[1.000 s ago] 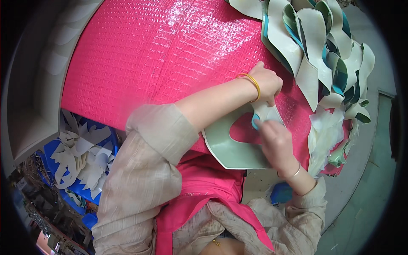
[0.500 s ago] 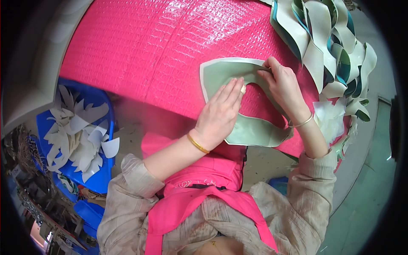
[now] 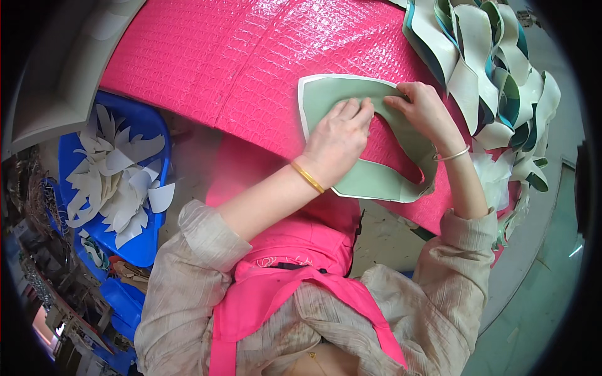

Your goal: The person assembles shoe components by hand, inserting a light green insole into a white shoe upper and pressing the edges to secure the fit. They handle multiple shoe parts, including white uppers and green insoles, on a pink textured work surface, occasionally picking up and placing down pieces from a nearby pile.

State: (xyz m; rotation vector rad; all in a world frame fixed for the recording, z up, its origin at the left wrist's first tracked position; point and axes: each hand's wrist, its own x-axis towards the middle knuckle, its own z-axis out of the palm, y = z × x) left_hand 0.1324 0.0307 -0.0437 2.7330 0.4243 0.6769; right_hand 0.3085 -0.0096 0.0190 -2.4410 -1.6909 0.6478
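A pale green, U-shaped shoe upper (image 3: 376, 183) with a white strip along its outer edge lies on the pink textured cover of the table. My left hand (image 3: 338, 136), a gold bangle at its wrist, rests on the upper's left side. Its fingers are bent and pressed together at the inner edge of the curve; the thumb is hidden. At the far right edge, my right hand (image 3: 429, 114) pinches the rim between thumb and fingers and lifts it slightly.
Stacked white and green shoe uppers (image 3: 483, 69) stand at the far right, with thin whitish sheets (image 3: 491, 175) nearer me. A blue bin (image 3: 145, 241) of pale cut scraps (image 3: 113, 182) is at the left. A pale curved panel (image 3: 59, 81) rises at the far left.
My left hand has gone from lying flat with straight fingers to bent fingers, slightly farther right. The upper has shifted a little away from me, its right edge still in my right hand.
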